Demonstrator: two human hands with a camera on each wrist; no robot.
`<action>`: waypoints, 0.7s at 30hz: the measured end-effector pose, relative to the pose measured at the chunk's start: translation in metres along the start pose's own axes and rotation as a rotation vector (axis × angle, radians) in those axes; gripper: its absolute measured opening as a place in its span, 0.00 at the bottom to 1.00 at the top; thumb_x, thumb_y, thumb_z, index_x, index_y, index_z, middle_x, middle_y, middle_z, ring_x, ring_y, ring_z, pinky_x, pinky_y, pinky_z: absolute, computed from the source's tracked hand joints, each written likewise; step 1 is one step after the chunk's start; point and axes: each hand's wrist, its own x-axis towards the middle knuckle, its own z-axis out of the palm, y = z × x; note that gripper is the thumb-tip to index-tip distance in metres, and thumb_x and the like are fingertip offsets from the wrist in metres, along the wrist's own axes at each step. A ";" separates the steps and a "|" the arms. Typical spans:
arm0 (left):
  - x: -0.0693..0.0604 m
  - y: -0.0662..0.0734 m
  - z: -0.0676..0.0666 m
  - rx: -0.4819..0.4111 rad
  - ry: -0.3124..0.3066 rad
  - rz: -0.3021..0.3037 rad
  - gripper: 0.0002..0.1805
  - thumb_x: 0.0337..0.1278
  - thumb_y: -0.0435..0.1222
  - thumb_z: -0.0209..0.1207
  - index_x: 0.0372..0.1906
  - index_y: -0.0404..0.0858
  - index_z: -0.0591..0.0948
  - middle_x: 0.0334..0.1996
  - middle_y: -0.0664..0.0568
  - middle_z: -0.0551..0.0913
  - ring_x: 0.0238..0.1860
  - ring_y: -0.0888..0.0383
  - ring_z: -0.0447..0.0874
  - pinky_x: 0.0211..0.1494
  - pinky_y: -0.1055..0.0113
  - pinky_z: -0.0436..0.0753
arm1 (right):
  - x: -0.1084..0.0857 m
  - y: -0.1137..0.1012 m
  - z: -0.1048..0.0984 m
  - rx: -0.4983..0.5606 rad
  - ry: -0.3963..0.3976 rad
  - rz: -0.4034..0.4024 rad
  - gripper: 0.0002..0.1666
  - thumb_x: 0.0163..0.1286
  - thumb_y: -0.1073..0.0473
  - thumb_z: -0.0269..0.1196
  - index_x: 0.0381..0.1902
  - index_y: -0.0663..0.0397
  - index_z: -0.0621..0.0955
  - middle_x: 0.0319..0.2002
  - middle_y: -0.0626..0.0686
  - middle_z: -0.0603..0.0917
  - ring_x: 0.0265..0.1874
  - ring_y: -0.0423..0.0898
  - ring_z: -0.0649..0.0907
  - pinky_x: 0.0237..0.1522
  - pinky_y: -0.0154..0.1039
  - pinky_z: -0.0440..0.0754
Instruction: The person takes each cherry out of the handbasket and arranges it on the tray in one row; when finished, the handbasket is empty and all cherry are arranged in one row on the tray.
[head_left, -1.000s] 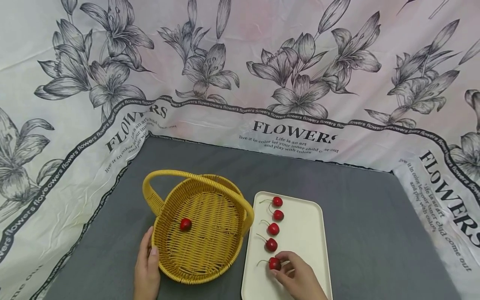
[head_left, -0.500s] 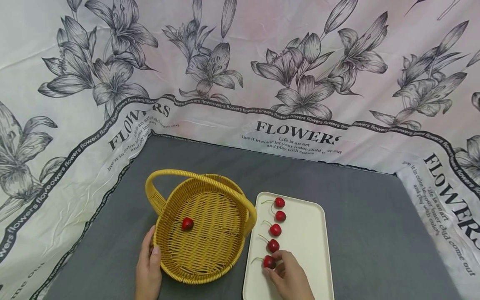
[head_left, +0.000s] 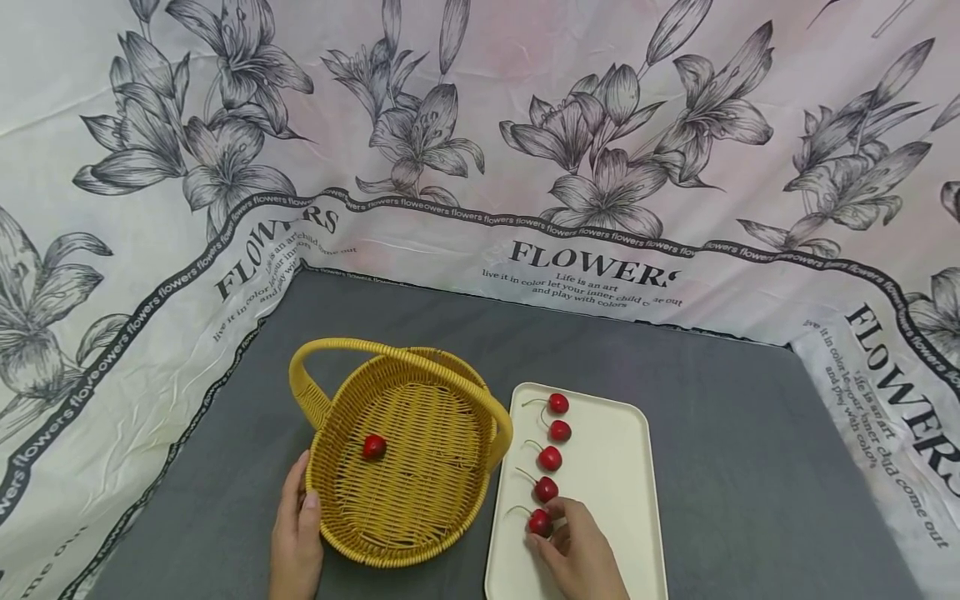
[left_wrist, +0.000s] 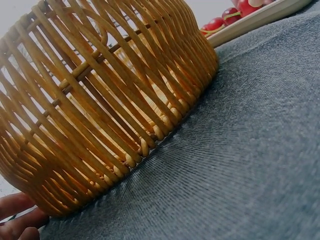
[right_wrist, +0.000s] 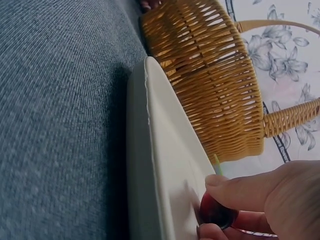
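A yellow wicker basket [head_left: 405,475] with an arched handle stands left of centre in the head view, with one red cherry [head_left: 374,447] on its woven floor. My left hand [head_left: 296,537] rests against the basket's outer left side, fingers nearly straight. To the right, my right hand [head_left: 581,550] pinches a dark red cherry [right_wrist: 216,210] with a green stem between thumb and fingers. That cherry is low over the cream tray [head_left: 607,467], at the near end of a column of cherries. Whether it touches the tray is unclear.
Several cherries [head_left: 549,457] with stems lie along the tray's left half. Dark grey cloth [head_left: 735,467] covers the table under basket and tray. A white flower-printed cloth [head_left: 450,167] rises behind and along both sides.
My right hand has shifted slightly left with the pinched cherry, which now sits closer to the tray's left edge. My left hand stays against the basket. The head view moved a little.
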 end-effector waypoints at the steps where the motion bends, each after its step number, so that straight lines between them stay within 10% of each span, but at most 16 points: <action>1: 0.000 0.000 0.000 0.001 0.000 0.000 0.26 0.76 0.44 0.37 0.75 0.53 0.56 0.68 0.47 0.63 0.53 0.73 0.66 0.47 0.86 0.65 | 0.000 0.000 0.000 -0.001 -0.004 0.001 0.28 0.55 0.58 0.73 0.51 0.55 0.73 0.38 0.45 0.77 0.28 0.35 0.73 0.29 0.29 0.73; 21: 0.000 -0.001 -0.002 0.040 -0.017 -0.021 0.27 0.76 0.47 0.37 0.75 0.54 0.54 0.66 0.48 0.66 0.48 0.71 0.69 0.45 0.78 0.70 | -0.008 -0.011 -0.020 0.097 -0.118 -0.052 0.26 0.59 0.50 0.70 0.51 0.51 0.74 0.42 0.47 0.75 0.30 0.33 0.75 0.31 0.28 0.76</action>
